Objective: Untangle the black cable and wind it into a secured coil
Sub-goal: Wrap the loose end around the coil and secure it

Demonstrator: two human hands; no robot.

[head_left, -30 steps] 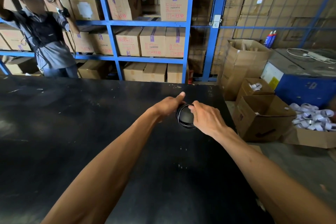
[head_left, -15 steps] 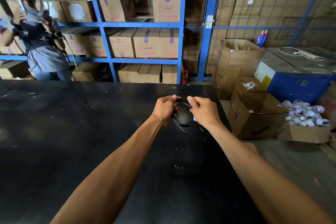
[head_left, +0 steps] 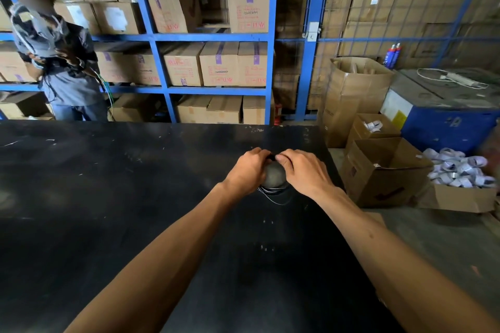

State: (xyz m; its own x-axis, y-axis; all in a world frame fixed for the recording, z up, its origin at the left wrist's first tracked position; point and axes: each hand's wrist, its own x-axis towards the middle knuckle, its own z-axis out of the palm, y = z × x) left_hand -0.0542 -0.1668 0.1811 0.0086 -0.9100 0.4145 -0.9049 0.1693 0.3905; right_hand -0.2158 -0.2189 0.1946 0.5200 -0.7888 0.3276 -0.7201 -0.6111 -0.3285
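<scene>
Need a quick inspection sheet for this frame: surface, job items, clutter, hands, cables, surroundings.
Surface: scuffed black tabletop, pale scratches and specks.
Job's things: black cable coil, wound into loops, held between both hands at the table's far right; whether it is tied cannot be told.
Clutter: nothing seen on the table.
Grippers: left hand and right hand both grip the coil, fingertips meeting at its top.
Cables: white power strip lead lying on the blue machine.
Surroundings: blue shelving with cardboard cartons; open brown boxes on the floor to the right; a second person beyond the table.
</scene>
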